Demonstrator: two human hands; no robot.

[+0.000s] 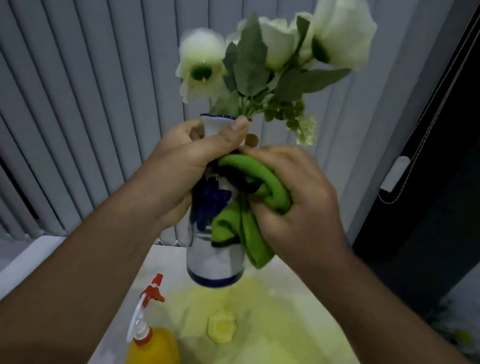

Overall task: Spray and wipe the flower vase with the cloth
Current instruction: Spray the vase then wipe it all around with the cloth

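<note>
White-and-blue glazed ceramic flower vase (214,259), lifted above pale table (296,292); left hand (177,175) clenched round neck, right hand (296,199) at 3 o'clock gripping crumpled green cloth (248,210) against body. Probably slippery, fragile: neck hold safest.

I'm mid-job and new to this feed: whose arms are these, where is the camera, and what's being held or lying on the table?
There is no machine: a person works bare-handed, filmed by one wide-angle camera on their head looking down. The left hand grips the neck of a white and blue flower vase, lifted above the table. The right hand presses a green cloth against its side. On the table stand a yellow spray bottle and a small yellow object I cannot identify.
</note>
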